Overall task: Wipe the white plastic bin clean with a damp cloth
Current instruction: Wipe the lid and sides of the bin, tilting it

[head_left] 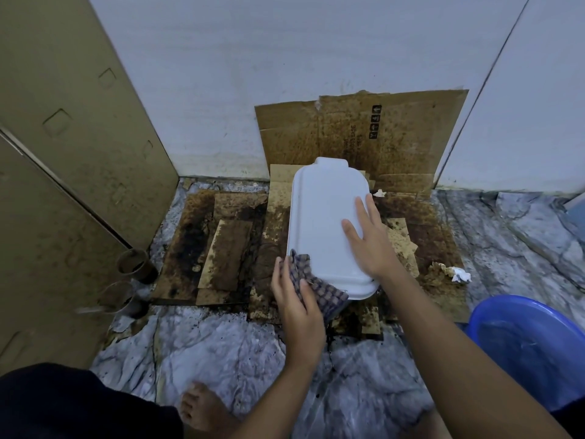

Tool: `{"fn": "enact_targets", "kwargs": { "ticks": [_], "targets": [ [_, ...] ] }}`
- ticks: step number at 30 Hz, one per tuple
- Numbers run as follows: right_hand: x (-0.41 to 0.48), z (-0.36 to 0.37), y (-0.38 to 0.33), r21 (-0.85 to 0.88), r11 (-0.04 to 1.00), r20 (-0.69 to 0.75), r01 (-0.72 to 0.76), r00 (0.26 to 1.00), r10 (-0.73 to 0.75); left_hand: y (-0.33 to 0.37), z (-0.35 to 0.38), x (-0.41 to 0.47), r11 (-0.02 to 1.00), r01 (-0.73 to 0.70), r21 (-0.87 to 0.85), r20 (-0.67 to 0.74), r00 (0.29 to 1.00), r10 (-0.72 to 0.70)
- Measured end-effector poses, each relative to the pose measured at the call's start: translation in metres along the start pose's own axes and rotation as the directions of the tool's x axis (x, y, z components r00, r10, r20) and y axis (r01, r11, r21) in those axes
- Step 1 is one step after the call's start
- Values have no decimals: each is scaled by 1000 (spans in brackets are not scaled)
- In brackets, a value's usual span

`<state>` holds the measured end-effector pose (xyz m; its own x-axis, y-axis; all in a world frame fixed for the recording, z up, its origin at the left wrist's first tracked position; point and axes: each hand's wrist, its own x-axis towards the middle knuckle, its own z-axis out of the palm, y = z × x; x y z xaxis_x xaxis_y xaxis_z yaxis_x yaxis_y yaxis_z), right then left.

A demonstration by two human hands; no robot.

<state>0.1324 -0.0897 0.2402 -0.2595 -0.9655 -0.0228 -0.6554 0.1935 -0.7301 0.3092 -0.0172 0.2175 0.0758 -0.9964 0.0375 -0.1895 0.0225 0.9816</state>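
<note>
The bin [319, 223] lies on flattened cardboard sheets [228, 248] spread over the floor [221, 353], in front of another cardboard sheet [395, 131] that leans against the wall [285, 58] behind it. The right hand [368, 245] rests flat on the bin's right side. The left hand [299, 308] holds the cloth [319, 291] against the bin's near-left corner. Two cups [136, 266] stand left of the sheets, beside a panel [79, 122]. Crumpled paper [460, 275] lies at the sheets' right edge, and a basin [531, 343] sits nearer, to the right
</note>
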Motion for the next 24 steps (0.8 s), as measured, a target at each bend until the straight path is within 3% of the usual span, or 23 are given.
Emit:
{"fn": "enact_targets", "kwargs": {
  "ticks": [16,24],
  "targets": [
    [8,14,-7,-37,999,17,15,1000,-15,0,7,1,987,77,-138,-179,979,-102],
    [7,10,-1,-31,999,12,14,1000,-14,2,0,8,980,93,-177,-137,984,-118]
  ]
}}
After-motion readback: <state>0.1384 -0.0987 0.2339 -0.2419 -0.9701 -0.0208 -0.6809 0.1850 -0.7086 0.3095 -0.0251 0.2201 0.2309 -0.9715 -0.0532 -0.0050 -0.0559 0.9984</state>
